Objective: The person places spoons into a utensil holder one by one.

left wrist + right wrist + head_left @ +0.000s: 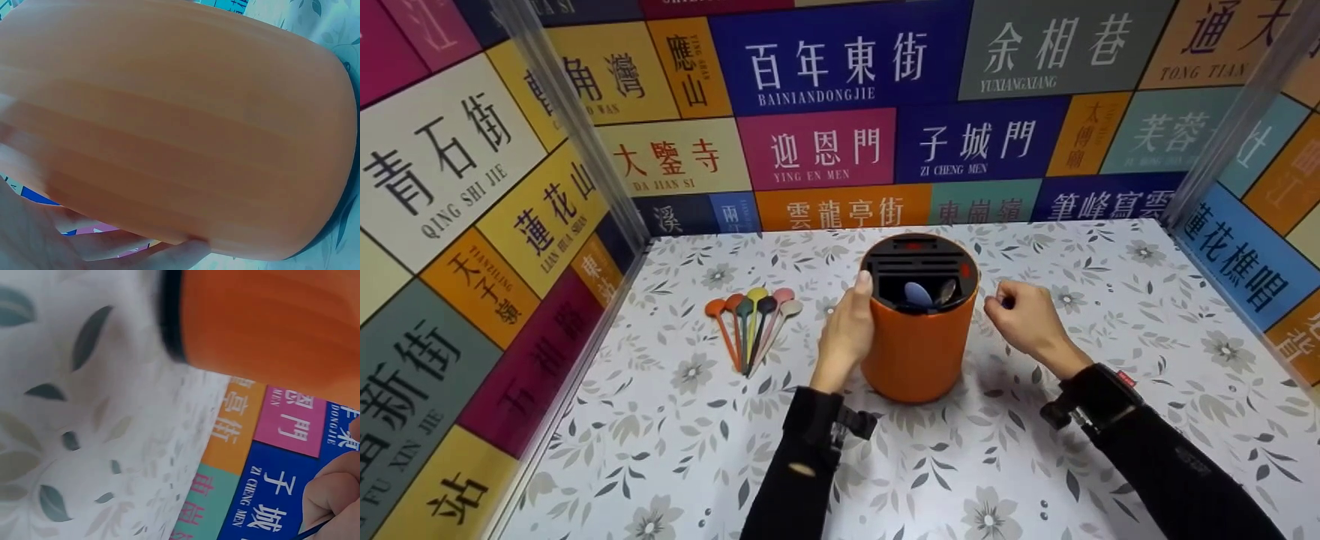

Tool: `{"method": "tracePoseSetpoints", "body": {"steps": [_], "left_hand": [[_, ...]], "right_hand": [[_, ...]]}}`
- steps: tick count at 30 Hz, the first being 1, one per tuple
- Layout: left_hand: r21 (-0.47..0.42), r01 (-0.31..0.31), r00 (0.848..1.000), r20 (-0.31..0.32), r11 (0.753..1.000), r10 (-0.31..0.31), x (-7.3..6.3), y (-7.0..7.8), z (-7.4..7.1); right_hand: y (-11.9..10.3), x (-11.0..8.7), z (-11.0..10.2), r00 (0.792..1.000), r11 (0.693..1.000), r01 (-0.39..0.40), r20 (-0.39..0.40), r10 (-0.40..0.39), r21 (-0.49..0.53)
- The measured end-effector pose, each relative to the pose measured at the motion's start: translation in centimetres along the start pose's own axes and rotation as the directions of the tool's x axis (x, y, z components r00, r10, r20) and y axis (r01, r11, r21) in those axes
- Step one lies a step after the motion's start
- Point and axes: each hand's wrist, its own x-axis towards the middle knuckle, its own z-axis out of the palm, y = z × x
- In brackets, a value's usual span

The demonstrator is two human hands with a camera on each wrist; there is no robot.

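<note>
An orange cylindrical knife and utensil holder [913, 352] with a black slotted top stands upright on the table. In its front opening sit a blue spoon [917, 293] and a darker spoon-like head [947, 291]. My left hand [846, 330] holds the holder's left side, thumb at the rim; in the left wrist view its fingers [169, 257] lie along the wall. Just right of the holder, apart from it, my right hand [1027, 319] is curled. It grips a thin dark blue stick [314, 530], mostly hidden, so its kind cannot be told.
Several long-handled spoons [750, 322] in different colours lie fanned out on the table left of the holder. The table [675, 465] has a white floral cover. Walls with coloured sign panels [817, 146] enclose the back and both sides.
</note>
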Motion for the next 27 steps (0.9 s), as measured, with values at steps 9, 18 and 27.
{"method": "tracePoseSetpoints", "body": {"steps": [9,18,27], "left_hand": [[-0.008,-0.008,1.000,0.004,1.000,0.008,0.1,0.0,0.1],[-0.007,0.008,1.000,0.002,1.000,-0.008,0.0,0.1,0.0],[-0.002,0.017,1.000,0.009,1.000,-0.017,0.0,0.1,0.0]], "right_hand": [[-2.9,0.1,-1.6,0.991,0.964,-0.050,-0.106,0.080,0.262],[-1.8,0.5,-1.7,0.983,0.884,-0.026,-0.146,0.106,0.466],[-2.8,0.8,-2.5,0.988,0.707,0.008,-0.115,0.104,0.707]]}}
